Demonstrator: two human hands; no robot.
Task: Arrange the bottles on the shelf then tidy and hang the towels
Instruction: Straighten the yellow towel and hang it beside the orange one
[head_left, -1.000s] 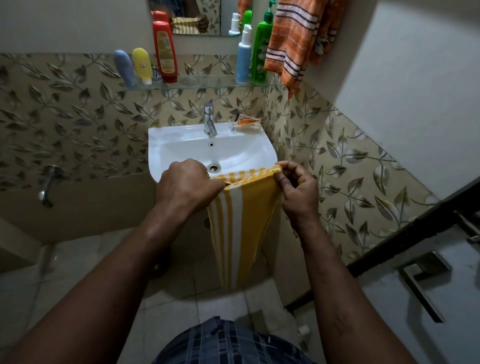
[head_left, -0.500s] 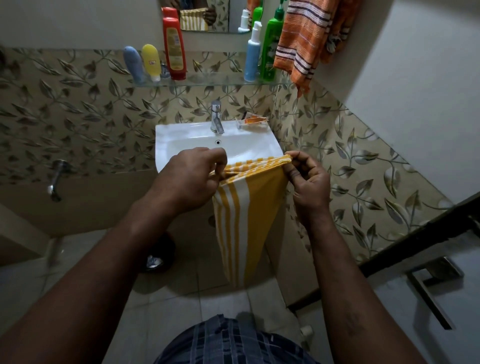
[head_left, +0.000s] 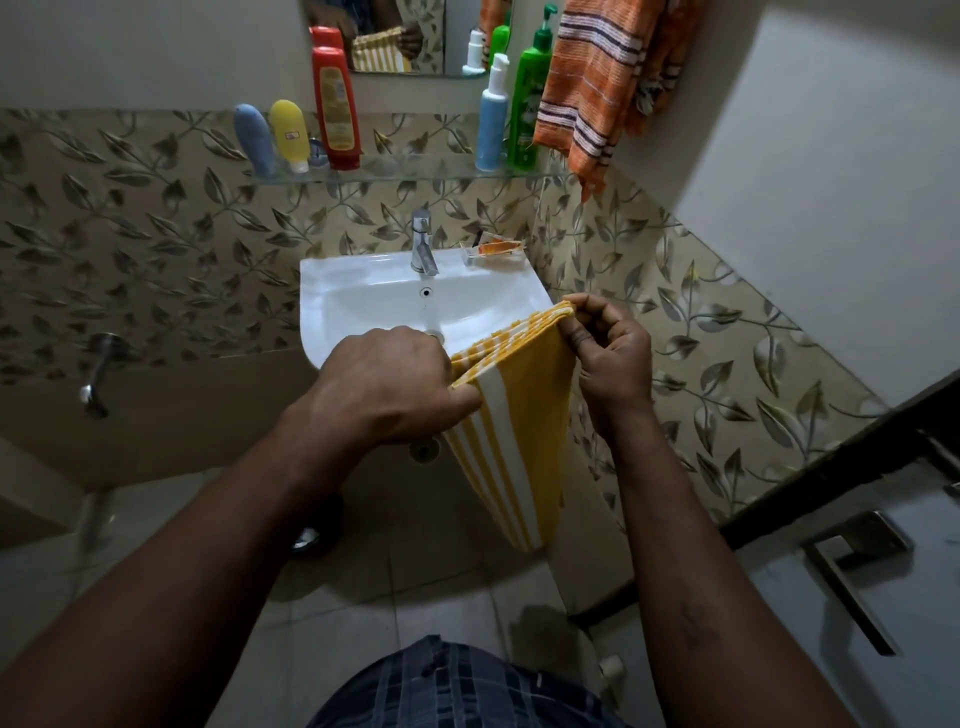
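A dim bathroom has leaf-patterned wall tiles (head_left: 156, 249) behind a white sink (head_left: 358, 291), a mirror (head_left: 431, 41) above and a pale tiled floor (head_left: 358, 603).

Nothing readable here tbh. The red bottle (head_left: 335, 106), yellow tube (head_left: 290, 132) and green pump bottle (head_left: 525, 104) all have labels, but the print's too blurry to make out.

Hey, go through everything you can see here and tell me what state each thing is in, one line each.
Yellow-and-white striped towel: folded, hanging down, top edge held by both hands.
Left hand: grips the towel's left corner.
Right hand: pinches its right corner.
Orange striped towel: hanging, bunched.
Red plastic bottle: upright on the glass shelf.
Green pump bottle: upright on that shelf.
Chrome tap: no water seen running.
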